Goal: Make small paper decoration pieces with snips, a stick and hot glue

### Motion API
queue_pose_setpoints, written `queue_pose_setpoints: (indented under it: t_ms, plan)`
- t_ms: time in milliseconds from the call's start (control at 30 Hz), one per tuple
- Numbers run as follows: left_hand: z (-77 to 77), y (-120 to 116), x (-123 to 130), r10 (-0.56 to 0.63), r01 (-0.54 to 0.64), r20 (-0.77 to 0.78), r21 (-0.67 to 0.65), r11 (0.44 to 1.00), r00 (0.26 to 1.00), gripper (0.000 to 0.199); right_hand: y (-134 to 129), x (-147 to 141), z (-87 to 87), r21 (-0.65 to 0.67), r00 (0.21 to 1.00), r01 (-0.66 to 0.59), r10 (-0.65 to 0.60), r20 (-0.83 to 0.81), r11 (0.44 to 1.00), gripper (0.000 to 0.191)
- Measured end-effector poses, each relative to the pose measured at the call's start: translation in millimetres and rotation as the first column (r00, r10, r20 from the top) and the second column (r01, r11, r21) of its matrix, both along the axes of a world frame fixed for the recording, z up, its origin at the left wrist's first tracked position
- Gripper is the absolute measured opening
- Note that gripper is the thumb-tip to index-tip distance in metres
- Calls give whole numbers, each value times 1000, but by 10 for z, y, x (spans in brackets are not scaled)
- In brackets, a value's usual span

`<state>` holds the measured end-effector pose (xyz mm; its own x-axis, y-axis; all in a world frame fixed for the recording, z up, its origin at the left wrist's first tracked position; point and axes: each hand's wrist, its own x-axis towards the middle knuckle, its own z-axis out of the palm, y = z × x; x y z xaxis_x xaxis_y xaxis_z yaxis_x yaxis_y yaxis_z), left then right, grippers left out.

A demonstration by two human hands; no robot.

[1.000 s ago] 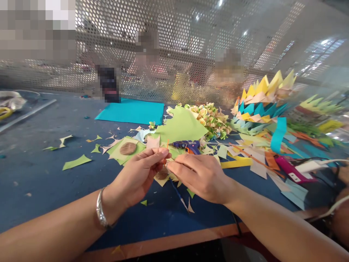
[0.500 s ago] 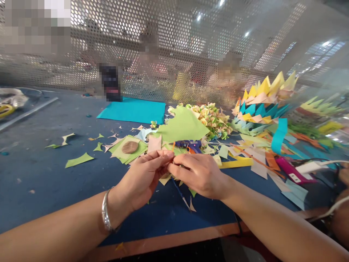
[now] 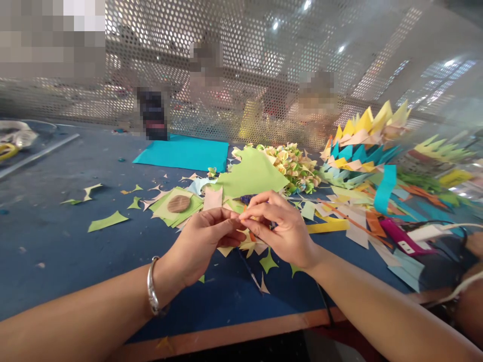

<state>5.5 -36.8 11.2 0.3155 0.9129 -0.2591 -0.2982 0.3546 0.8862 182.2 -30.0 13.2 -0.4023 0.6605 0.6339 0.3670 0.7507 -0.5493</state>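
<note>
My left hand point(image 3: 207, 239), with a silver bangle at its wrist, is closed in a pinch over the scraps at the middle of the table. Facing it, my right hand point(image 3: 281, 229) pinches too, its fingertips meeting the left ones. Whatever they hold is too small to name; a bit of orange shows by the fingertips. Behind my right hand a dark blue tool point(image 3: 247, 199) is mostly hidden. A round brown disc point(image 3: 178, 203) lies on stacked green paper pieces point(image 3: 169, 217) to the left. Beyond the hands rests a large light green sheet point(image 3: 252, 173).
A blue sheet point(image 3: 184, 153) lies near the perforated metal screen point(image 3: 241, 65). At right are folded paper flowers point(image 3: 296, 163), spiky stacked paper point(image 3: 362, 151) and a magenta power strip point(image 3: 403, 239). Part of another person point(image 3: 470, 296) shows at the right edge.
My right hand has shifted slightly, its fingers lifting and arching more, and now covers most of the blue tool. More green scraps show beneath it. My left hand stays nearly in place.
</note>
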Motion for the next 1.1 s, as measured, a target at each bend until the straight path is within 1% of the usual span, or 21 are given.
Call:
queue_pose_setpoints:
  t_ms: [100, 267, 367, 467, 567, 667, 800, 933, 1100]
  plan:
    - [2, -5, 2, -7, 7, -22, 16, 1000, 1000, 21, 19, 9, 6, -120, 999, 4, -10, -47, 993, 6]
    - [-18, 1, 4, -43, 44, -36, 29, 999, 998, 21, 44, 22, -16, -264, 996, -59, 39, -77, 963, 5]
    - [-29, 5, 3, -61, 62, -40, 27, 998, 997, 21, 41, 19, -35, -334, 995, -65, 33, -99, 940, 6]
    - [-28, 4, 7, -80, 81, -41, 25, 996, 996, 20, 35, 10, -39, -370, 988, -74, 18, -152, 926, 6]
    - [-31, 1, 14, -97, 99, -68, 25, 995, 993, 18, 29, 3, -35, -422, 981, -95, 12, -196, 901, 10]
    - [-51, 2, 20, -106, 116, -115, 82, 990, 988, 19, 24, 1, -36, -462, 978, -101, 3, -208, 881, 17]
    - [-75, 14, 23, -98, 138, -215, 181, 974, 972, 19, 17, 4, -37, -479, 979, -91, -8, -202, 873, 17]
    - [-68, 27, 21, -77, 146, -297, 219, 965, 952, 19, 15, 16, -30, -506, 979, -97, -10, -205, 857, 19]
    - [-53, 36, 24, -74, 157, -321, 240, 958, 944, 20, 16, 28, -18, -526, 976, -106, -12, -216, 844, 19]
